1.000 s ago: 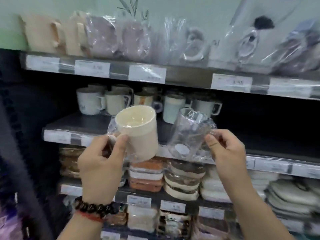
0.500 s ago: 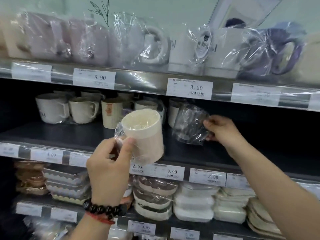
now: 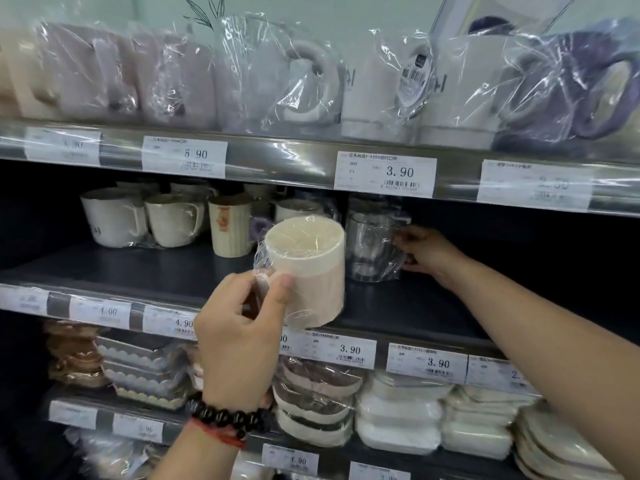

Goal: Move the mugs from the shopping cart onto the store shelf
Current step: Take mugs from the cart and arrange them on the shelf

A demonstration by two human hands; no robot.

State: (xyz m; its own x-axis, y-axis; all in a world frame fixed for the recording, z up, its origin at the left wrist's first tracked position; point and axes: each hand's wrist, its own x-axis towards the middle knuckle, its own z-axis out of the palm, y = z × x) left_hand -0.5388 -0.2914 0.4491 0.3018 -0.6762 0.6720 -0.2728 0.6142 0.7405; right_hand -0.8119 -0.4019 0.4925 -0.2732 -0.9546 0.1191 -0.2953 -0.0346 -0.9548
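The right hand [image 3: 424, 252], gripping the clear wrapped glass mug [image 3: 372, 251], has reached onto the dark middle shelf [image 3: 138, 268] at frame centre, nearly placing it; the left hand [image 3: 239, 337] is pinching the cream wrapped mug [image 3: 308, 271], awaiting placement.

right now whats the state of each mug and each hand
cream mug: wrapped, held up in front of the middle shelf
clear mug: wrapped, upright on the middle shelf
left hand: gripping cream mug's handle
right hand: on clear mug's handle

Wrapped cream mug [image 3: 306, 271] tilted, held up; clear mug [image 3: 372, 249] upright on shelf [image 3: 138, 268].
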